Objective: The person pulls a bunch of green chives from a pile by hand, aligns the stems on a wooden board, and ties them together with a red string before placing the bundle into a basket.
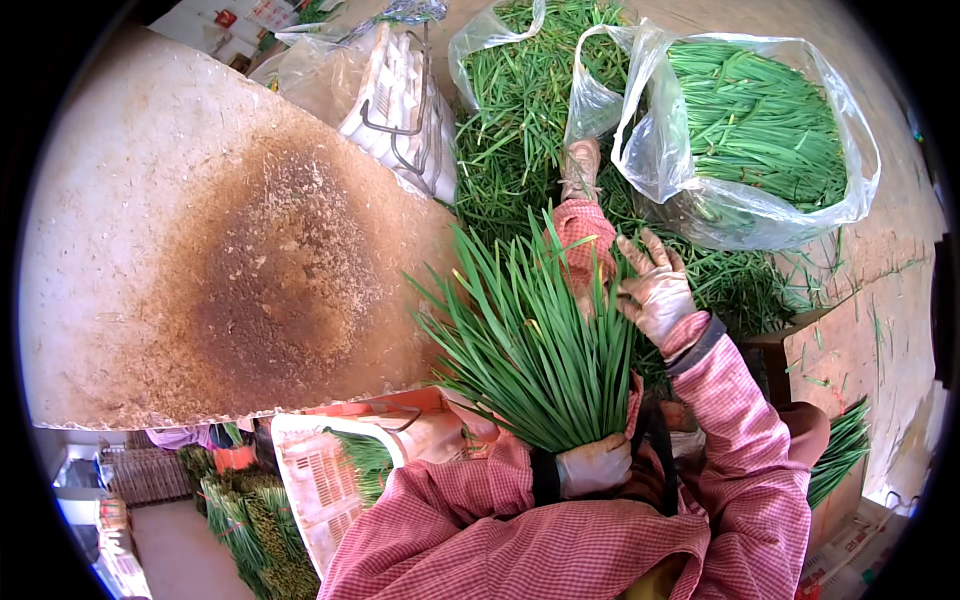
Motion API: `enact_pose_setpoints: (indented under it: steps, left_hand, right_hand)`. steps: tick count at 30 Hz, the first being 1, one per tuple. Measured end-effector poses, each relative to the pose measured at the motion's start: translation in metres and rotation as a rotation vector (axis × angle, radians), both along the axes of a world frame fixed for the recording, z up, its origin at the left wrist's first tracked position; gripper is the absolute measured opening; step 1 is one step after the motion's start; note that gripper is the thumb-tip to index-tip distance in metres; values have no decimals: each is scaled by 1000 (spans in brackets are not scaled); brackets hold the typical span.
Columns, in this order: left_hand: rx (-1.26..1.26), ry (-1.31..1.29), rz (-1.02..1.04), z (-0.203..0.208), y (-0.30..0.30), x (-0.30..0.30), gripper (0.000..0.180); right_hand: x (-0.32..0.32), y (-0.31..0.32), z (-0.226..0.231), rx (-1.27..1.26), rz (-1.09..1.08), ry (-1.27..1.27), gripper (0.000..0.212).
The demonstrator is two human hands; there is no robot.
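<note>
My left hand (595, 466), in a whitish glove, is closed around the lower end of a bunch of garlic chives (545, 350). The long flat leaves fan upward and away from my body, and a few tips look yellowish. My right hand (657, 290), gloved as well, is raised at the right side of the leaf tips. Its fingers are spread, with the thumb side close to the outer leaves; whether it touches them I cannot tell.
A stained board (130, 300) fills the left. Beyond lie loose green trimmings (530, 90) and a clear plastic bag (740, 210) full of chives. An orange-white crate (315, 480) stands at my left, near bundled chives (265, 530). More chives (840, 455) lie at right.
</note>
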State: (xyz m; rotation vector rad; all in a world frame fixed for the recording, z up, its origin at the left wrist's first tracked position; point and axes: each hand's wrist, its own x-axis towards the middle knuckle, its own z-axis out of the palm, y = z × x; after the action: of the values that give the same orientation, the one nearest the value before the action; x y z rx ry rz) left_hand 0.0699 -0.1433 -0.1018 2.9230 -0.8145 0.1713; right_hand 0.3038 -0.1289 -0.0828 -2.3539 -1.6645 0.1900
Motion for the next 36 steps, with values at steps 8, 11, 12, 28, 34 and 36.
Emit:
enact_pose_setpoints:
  steps: [8,11,12,28,34,36]
  left_hand:
    - [32,59,-21,1,2,0,13]
    - [20,72,-25,2,2,1,12]
    - [15,57,-20,3,2,1,12]
    - [3,73,13,-2,3,1,10]
    - [23,106,-9,5,0,4,11]
    - [6,76,-10,3,-1,3,10]
  right_hand:
    - [-3,1,-64,546,-387,1554,37]
    - [-1,-8,-77,467,-162,1264,39]
    - [-3,-8,-72,432,-172,1197,39]
    - [34,2,50,344,-53,-110,72]
    - [27,27,-33,139,181,-367,12]
    - [69,14,-21,323,-288,27,11]
